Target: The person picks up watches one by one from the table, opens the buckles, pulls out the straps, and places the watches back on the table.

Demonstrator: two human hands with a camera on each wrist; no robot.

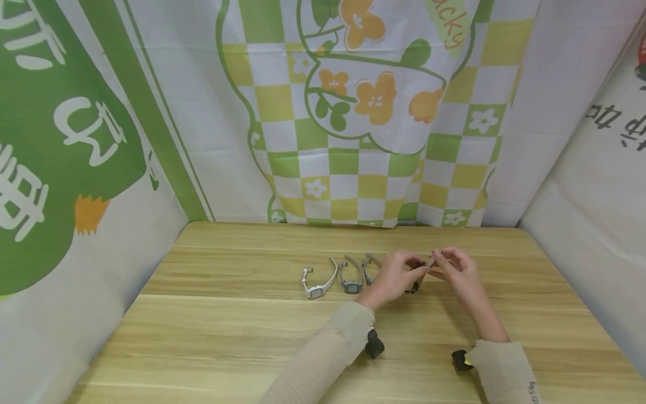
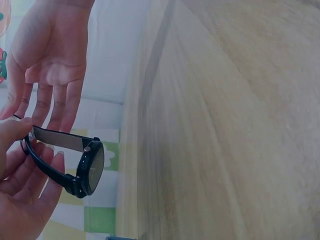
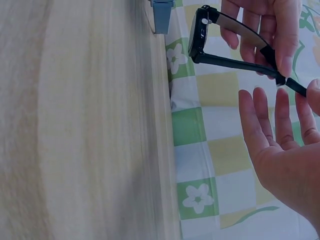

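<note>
A black wristwatch with a round case and a paler lining hangs in the air, its strap closed into a loop. My left hand pinches the strap near the buckle between thumb and fingers. With thumb and fingertips, my right hand pinches the strap's free end; its other fingers are spread. In the head view the fingers cover part of this watch. Left of the hands, a white watch and a grey watch stand on the table, beside a blue-grey watch partly hidden behind my left hand.
The wooden table ends at a back edge against a green and yellow checked cloth. Printed cloth walls rise on both sides. A black wrist camera sits at the left cuff, another black one at the right.
</note>
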